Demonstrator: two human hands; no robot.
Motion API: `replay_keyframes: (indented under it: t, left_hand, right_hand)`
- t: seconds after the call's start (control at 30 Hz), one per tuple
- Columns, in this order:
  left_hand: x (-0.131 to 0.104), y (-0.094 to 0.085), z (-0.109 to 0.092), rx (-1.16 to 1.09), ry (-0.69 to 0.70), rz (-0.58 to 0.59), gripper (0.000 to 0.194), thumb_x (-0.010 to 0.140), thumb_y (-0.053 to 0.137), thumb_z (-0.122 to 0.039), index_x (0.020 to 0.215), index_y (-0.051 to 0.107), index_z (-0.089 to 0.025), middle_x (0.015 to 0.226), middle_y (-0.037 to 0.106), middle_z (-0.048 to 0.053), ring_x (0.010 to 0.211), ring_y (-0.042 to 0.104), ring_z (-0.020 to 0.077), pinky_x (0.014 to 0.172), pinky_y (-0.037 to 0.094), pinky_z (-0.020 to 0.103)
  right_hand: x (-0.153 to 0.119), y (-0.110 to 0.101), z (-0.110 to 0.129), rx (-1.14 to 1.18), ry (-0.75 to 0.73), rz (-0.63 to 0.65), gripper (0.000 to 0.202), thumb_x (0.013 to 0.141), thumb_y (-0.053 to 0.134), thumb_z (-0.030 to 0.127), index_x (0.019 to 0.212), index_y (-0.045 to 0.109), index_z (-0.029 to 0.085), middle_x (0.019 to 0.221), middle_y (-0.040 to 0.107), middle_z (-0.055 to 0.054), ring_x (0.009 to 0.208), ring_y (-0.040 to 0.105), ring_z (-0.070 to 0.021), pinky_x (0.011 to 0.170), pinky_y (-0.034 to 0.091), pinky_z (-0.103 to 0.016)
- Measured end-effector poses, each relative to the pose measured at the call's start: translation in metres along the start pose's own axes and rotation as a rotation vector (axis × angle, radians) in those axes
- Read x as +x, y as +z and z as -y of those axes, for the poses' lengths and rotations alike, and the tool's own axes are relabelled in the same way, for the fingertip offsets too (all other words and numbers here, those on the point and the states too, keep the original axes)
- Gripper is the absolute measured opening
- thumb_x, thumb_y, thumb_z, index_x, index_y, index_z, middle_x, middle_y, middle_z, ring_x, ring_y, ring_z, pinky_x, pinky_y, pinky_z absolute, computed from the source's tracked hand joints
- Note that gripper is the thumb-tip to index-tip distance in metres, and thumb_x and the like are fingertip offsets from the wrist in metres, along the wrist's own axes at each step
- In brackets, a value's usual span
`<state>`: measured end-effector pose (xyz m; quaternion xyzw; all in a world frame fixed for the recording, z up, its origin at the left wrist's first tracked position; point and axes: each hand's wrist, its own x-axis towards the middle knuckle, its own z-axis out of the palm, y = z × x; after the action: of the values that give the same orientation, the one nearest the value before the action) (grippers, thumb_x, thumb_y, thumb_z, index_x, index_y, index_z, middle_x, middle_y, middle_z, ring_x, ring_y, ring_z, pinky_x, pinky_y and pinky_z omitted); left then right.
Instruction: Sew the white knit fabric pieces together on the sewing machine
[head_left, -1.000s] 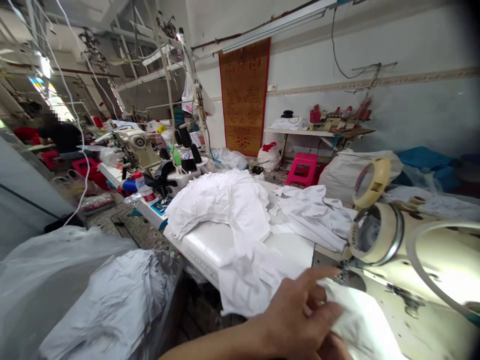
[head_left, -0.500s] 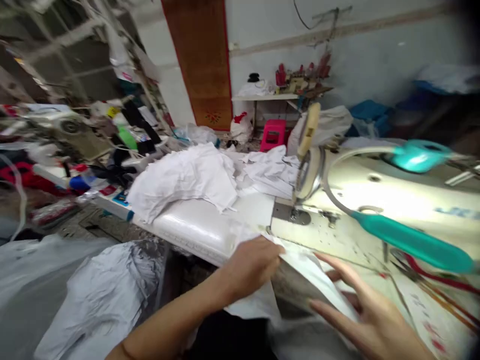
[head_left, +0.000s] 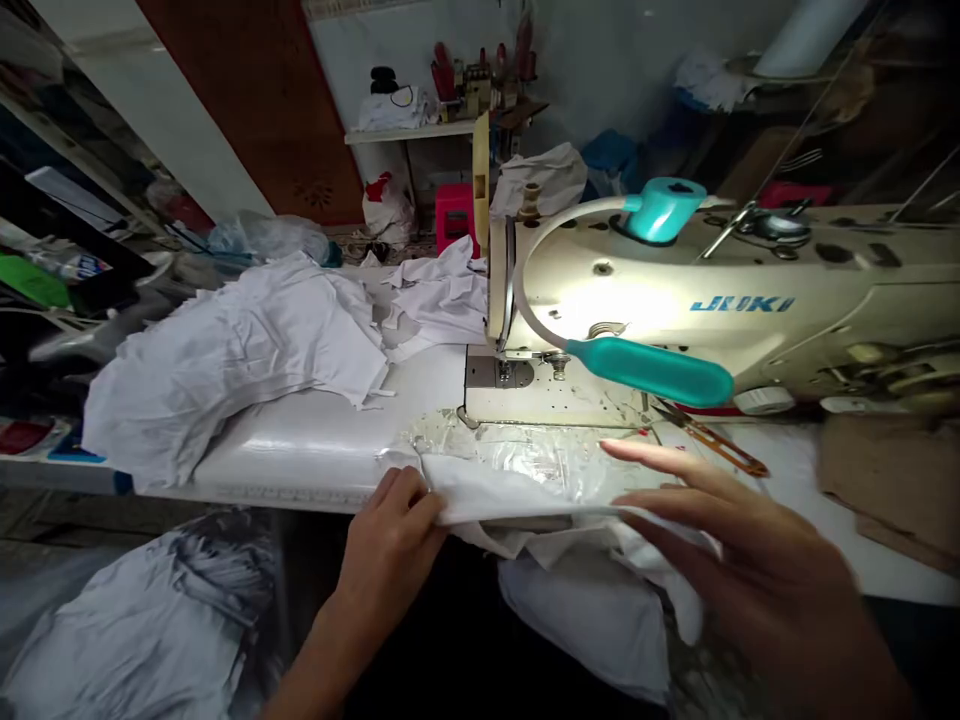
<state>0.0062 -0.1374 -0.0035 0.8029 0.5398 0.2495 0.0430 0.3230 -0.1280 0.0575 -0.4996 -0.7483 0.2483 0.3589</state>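
A length of white fabric [head_left: 510,490] stretches between my hands along the front edge of the sewing table, its lower part hanging over my lap. My left hand [head_left: 394,540] is closed on the fabric's left end. At the right, my right hand [head_left: 757,560] pinches the upper edge between thumb and a finger, while another finger stretches out above it. Just beyond the fabric is a JUKI sewing machine [head_left: 750,300]; its presser foot and needle plate [head_left: 502,373] are lit by a teal lamp [head_left: 652,372].
A heap of white cut pieces [head_left: 255,340] lies left on the table [head_left: 300,450], with more white pieces [head_left: 442,295] behind. Orange-handled thread snips [head_left: 720,445] and brown cloth [head_left: 885,490] are at the right. White fabric [head_left: 142,620] fills the lower left. A pink stool [head_left: 454,215] stands behind.
My view has swung right and nearer the machine. The fabric has been drawn out straighter along the table edge, and my right hand's thumb and finger have closed on its edge.
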Motion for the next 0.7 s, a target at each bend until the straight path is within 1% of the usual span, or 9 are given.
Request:
replay_keyframes:
  t: [0.03, 0.1, 0.2, 0.3, 0.4, 0.47, 0.53, 0.63, 0.7]
  left_hand:
    - [-0.004, -0.004, 0.001, -0.109, -0.016, 0.034, 0.014, 0.093, 0.062, -0.013, 0.085, 0.067, -0.023, 0.096, 0.064, 0.007, 0.093, 0.063, 0.0223, 0.077, 0.054, 0.032]
    - [-0.011, -0.013, 0.005, -0.363, -0.063, 0.136, 0.013, 0.09, 0.068, -0.015, 0.08, 0.064, -0.022, 0.115, 0.067, 0.009, 0.111, 0.064, 0.0256, 0.091, 0.056, 0.037]
    - [-0.017, -0.023, 0.016, -0.695, -0.209, 0.295, 0.017, 0.09, 0.071, -0.021, 0.078, 0.058, -0.022, 0.129, 0.066, 0.01, 0.123, 0.063, 0.0279, 0.105, 0.051, 0.041]
    - [-0.02, -0.026, 0.03, -0.992, -0.426, 0.389, 0.028, 0.089, 0.075, -0.033, 0.077, 0.053, -0.021, 0.098, 0.069, 0.005, 0.085, 0.066, 0.018, 0.077, 0.054, 0.028]
    - [-0.013, -0.023, 0.039, -1.134, -0.62, 0.343, 0.043, 0.084, 0.081, -0.045, 0.075, 0.047, -0.02, 0.072, 0.056, -0.004, 0.062, 0.052, 0.0104, 0.057, 0.041, 0.02]
    - [0.001, -0.017, 0.042, -1.053, -0.701, 0.279, 0.044, 0.085, 0.079, -0.05, 0.077, 0.047, -0.021, 0.069, 0.051, -0.006, 0.059, 0.047, 0.0095, 0.055, 0.037, 0.019]
    - [0.022, -0.01, 0.044, -0.84, -0.679, 0.2, 0.041, 0.088, 0.074, -0.053, 0.08, 0.048, -0.022, 0.069, 0.05, -0.006, 0.06, 0.048, 0.0106, 0.055, 0.036, 0.02]
    - [0.061, 0.008, 0.049, -0.331, -0.454, 0.094, 0.03, 0.094, 0.067, -0.047, 0.086, 0.052, -0.022, 0.078, 0.059, -0.002, 0.073, 0.06, 0.0166, 0.066, 0.042, 0.024]
    - [0.087, 0.023, 0.05, 0.052, -0.315, 0.146, 0.021, 0.1, 0.059, -0.043, 0.097, 0.057, -0.022, 0.088, 0.067, 0.003, 0.082, 0.067, 0.0219, 0.072, 0.046, 0.028]
  right_hand:
    - [-0.002, -0.005, -0.001, 0.005, 0.041, -0.014, 0.018, 0.097, 0.068, 0.044, 0.104, 0.081, 0.034, 0.125, 0.076, -0.006, 0.103, 0.075, -0.0269, 0.084, 0.062, -0.034]
    - [-0.006, -0.011, -0.003, 0.041, 0.166, -0.031, 0.023, 0.096, 0.068, 0.048, 0.105, 0.081, 0.031, 0.095, 0.08, -0.005, 0.078, 0.075, -0.0228, 0.067, 0.061, -0.029]
    - [-0.009, -0.008, -0.007, 0.119, 0.386, -0.095, 0.032, 0.093, 0.07, 0.055, 0.094, 0.079, 0.025, 0.056, 0.062, -0.001, 0.048, 0.055, -0.0155, 0.044, 0.044, -0.025]
    - [-0.01, 0.001, -0.011, 0.207, 0.532, -0.129, 0.04, 0.088, 0.074, 0.061, 0.086, 0.075, 0.021, 0.051, 0.052, 0.002, 0.048, 0.049, -0.0141, 0.044, 0.039, -0.024]
    - [-0.008, 0.008, -0.024, 0.338, 0.642, -0.117, 0.042, 0.087, 0.073, 0.062, 0.09, 0.073, 0.02, 0.049, 0.047, 0.004, 0.044, 0.042, -0.0123, 0.041, 0.033, -0.024]
    - [-0.003, 0.013, -0.039, 0.34, 0.631, -0.124, 0.04, 0.088, 0.073, 0.06, 0.094, 0.074, 0.021, 0.055, 0.055, 0.003, 0.047, 0.048, -0.0136, 0.044, 0.036, -0.024]
    - [0.008, 0.019, -0.058, 0.201, 0.506, -0.151, 0.035, 0.091, 0.071, 0.056, 0.095, 0.075, 0.021, 0.074, 0.07, -0.003, 0.063, 0.062, -0.0181, 0.056, 0.047, -0.027]
    - [0.032, 0.03, -0.084, -0.205, 0.254, -0.158, 0.027, 0.098, 0.063, 0.045, 0.095, 0.076, 0.022, 0.098, 0.078, -0.008, 0.088, 0.071, -0.0259, 0.076, 0.05, -0.033]
    - [0.051, 0.039, -0.096, -0.496, 0.181, -0.114, 0.025, 0.101, 0.058, 0.038, 0.097, 0.076, 0.021, 0.101, 0.078, -0.011, 0.089, 0.071, -0.0291, 0.075, 0.048, -0.036]
